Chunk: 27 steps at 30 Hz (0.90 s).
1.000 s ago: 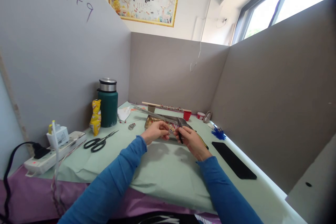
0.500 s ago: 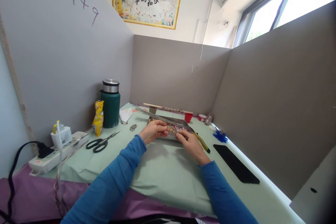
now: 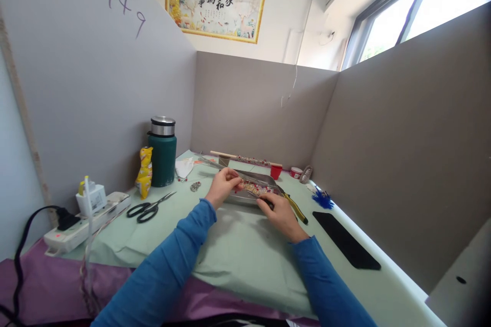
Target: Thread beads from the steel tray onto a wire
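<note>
My left hand (image 3: 224, 186) is above the left part of a metal tray (image 3: 240, 198) of small red, white and gold beads (image 3: 255, 187). Its thumb and fingertips are pinched together, and whatever lies between them is too small to make out. Over the tray's near right edge, my right hand (image 3: 278, 213) is closed around a slim tool with a dark handle (image 3: 268, 204). The tool's thin tip points left toward the beads; its exact kind is unclear. A bundle of thin metal wires (image 3: 238, 171) lies across the tray. Yellow-and-black-handled pliers (image 3: 295, 208) rest at the tray's right.
Black-handled scissors (image 3: 148, 209), a green flask (image 3: 162, 156), a yellow packet (image 3: 144, 173) and a power strip (image 3: 84, 222) are left. A beaded stick (image 3: 247, 159) spans two cups behind the tray. At right lie a black flat slab (image 3: 345, 240) and blue bristly pieces (image 3: 322, 198).
My left hand has moved slightly left and up, away from my right hand. My right hand has turned a little, so the tool's dark handle now shows.
</note>
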Tool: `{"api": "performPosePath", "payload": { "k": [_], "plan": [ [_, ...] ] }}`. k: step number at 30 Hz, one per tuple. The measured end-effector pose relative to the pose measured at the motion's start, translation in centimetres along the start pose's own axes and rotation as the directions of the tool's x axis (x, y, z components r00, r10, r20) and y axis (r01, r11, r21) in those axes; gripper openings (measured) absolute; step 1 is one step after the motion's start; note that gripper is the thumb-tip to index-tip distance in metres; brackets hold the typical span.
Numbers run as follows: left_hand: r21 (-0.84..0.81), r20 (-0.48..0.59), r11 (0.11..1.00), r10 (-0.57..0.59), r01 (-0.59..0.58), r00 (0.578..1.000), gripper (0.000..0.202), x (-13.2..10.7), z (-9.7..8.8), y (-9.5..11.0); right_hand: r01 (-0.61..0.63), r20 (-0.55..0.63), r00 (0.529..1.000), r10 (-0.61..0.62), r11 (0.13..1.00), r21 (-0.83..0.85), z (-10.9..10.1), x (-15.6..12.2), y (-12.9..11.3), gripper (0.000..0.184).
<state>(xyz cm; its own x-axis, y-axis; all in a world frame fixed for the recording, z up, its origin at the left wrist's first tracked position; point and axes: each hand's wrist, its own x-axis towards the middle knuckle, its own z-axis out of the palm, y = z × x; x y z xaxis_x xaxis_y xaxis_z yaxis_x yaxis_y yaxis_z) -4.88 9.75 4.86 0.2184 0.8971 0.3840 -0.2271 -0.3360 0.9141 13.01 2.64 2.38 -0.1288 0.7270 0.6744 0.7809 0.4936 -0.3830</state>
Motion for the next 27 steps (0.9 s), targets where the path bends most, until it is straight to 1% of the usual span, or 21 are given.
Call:
{"api": "performPosePath", "payload": {
  "k": [1,3,5,6,7,8,10,12,19,27],
  "plan": [
    [0.037,-0.022,0.998,0.042,-0.041,0.999,0.016,0.1,0.1,-0.1,0.043,-0.033,0.999,-0.042,0.999,0.01,0.1,0.0,-0.1,0.023],
    [0.108,-0.041,0.987,0.127,-0.122,0.991,0.013,0.2,0.2,-0.3,0.092,-0.166,0.982,-0.091,0.996,-0.004,0.2,-0.1,-0.2,0.022],
    [0.173,-0.03,0.964,0.209,-0.201,0.977,0.011,0.2,0.2,-0.5,0.091,-0.312,0.944,-0.11,0.993,-0.076,0.2,-0.1,0.0,0.021],
    [0.197,-0.02,0.952,0.243,-0.235,0.97,0.01,0.2,0.2,-0.7,0.079,-0.357,0.927,-0.12,0.989,-0.127,0.2,-0.1,0.1,0.021],
    [0.216,-0.009,0.941,0.27,-0.262,0.963,0.009,0.2,0.2,-0.8,0.065,-0.377,0.917,-0.13,0.981,-0.181,0.1,-0.1,0.3,0.021],
    [0.23,0.002,0.931,0.29,-0.282,0.957,0.008,0.1,0.2,-0.9,0.055,-0.375,0.916,-0.142,0.971,-0.232,0.1,-0.1,0.5,0.021],
    [0.249,0.021,0.918,0.314,-0.309,0.949,0.007,0.0,0.2,-1.0,0.052,-0.333,0.929,-0.162,0.948,-0.314,0.0,-0.1,0.7,0.021],
    [0.259,0.043,0.91,0.323,-0.323,0.945,0.006,-0.1,0.2,-0.9,0.064,-0.293,0.939,-0.179,0.93,-0.362,0.0,-0.2,0.7,0.021],
    [0.274,0.112,0.9,0.32,-0.339,0.941,0.006,-0.6,0.6,-0.3,0.094,-0.246,0.943,-0.222,0.891,-0.445,0.2,-0.1,0.2,0.023],
    [0.374,0.148,0.84,0.365,-0.394,0.919,0.004,-1.0,0.7,-0.2,0.096,-0.205,0.948,-0.244,0.832,-0.546,0.2,0.0,-0.6,0.025]
  ]
}}
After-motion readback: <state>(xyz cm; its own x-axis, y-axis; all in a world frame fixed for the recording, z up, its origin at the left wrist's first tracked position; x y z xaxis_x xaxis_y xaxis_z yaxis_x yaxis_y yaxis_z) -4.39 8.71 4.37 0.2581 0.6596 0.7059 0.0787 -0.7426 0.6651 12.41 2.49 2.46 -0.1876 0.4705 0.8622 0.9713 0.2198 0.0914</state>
